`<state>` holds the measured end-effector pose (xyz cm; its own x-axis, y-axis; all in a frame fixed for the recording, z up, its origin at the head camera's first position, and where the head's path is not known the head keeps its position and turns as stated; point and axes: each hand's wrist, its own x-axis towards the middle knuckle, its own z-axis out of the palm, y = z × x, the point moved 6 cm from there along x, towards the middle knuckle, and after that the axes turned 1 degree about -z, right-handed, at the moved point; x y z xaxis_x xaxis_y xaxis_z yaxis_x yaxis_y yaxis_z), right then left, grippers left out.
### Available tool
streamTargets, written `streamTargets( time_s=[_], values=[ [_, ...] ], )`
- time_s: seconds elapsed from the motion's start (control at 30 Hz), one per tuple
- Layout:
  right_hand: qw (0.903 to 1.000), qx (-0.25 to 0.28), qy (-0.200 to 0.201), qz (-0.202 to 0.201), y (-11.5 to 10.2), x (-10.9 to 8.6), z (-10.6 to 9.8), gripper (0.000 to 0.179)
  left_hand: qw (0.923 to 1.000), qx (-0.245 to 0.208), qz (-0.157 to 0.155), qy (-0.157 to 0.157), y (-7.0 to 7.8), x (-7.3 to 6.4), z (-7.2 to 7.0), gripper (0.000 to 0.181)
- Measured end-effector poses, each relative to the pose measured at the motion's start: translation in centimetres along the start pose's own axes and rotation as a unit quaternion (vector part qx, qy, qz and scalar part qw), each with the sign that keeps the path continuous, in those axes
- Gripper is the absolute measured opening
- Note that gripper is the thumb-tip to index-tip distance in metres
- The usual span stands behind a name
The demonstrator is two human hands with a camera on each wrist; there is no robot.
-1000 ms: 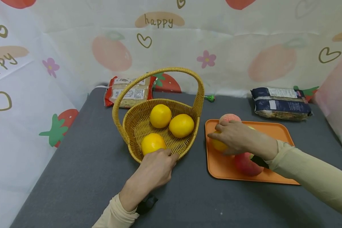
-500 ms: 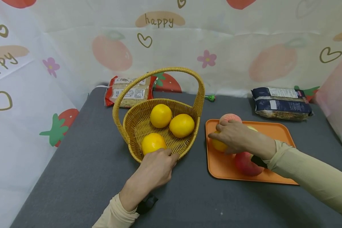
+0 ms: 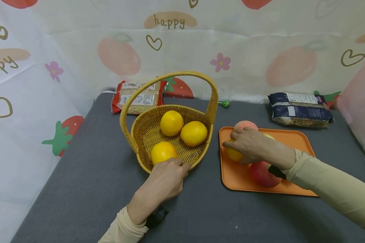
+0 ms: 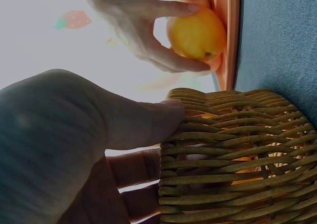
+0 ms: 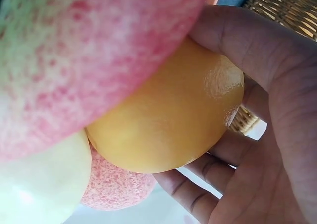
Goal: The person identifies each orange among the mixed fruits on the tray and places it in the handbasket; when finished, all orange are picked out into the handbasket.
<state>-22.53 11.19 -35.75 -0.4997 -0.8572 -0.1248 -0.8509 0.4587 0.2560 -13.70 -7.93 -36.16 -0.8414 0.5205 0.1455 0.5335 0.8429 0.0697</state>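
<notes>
My left hand point(image 3: 167, 177) grips the near rim of a woven wicker basket point(image 3: 146, 140); in the left wrist view its thumb lies on the outer side of the wall point(image 4: 237, 154), the fingers on the inner side. Three yellow-orange fruits sit in the basket, one just beyond my left knuckles point(image 3: 163, 152). Over the orange tray point(image 3: 235, 179), my right hand point(image 3: 253, 146) holds an orange point(image 3: 233, 155) between thumb and fingers. The right wrist view shows that orange point(image 5: 168, 110) touching a pink-speckled fruit point(image 5: 94, 60), most likely the red apple point(image 3: 264, 175).
A pink speckled fruit point(image 3: 245, 126) lies beyond the orange, and a pale yellow-green one point(image 5: 39, 189) is mostly covered by my right hand. A red bag of grain point(image 3: 140, 98) stands behind the basket, a dark blue bag point(image 3: 301, 111) behind the tray. The basket's tall handle point(image 3: 182, 73) arches over its opening.
</notes>
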Motion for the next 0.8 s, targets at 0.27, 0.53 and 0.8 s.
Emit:
streamTargets(
  time_s=[0.27,0.53,0.8],
  values=[
    [0.9999,0.011,0.001,-0.005,0.0,-0.1,-0.3,0.054,1.0000,0.003,0.000,-0.003,0.0,0.0,0.1,0.005],
    [0.9974,0.042,0.058,0.004,0.9,-0.4,-2.8,0.062,1.0000,0.003,-0.001,-0.002,0.0,0.1,0.1,0.006],
    [0.9812,0.103,0.163,-0.010,2.0,-0.5,-7.0,0.066,1.0000,0.001,0.001,0.006,0.0,0.0,0.0,0.008]
  ],
)
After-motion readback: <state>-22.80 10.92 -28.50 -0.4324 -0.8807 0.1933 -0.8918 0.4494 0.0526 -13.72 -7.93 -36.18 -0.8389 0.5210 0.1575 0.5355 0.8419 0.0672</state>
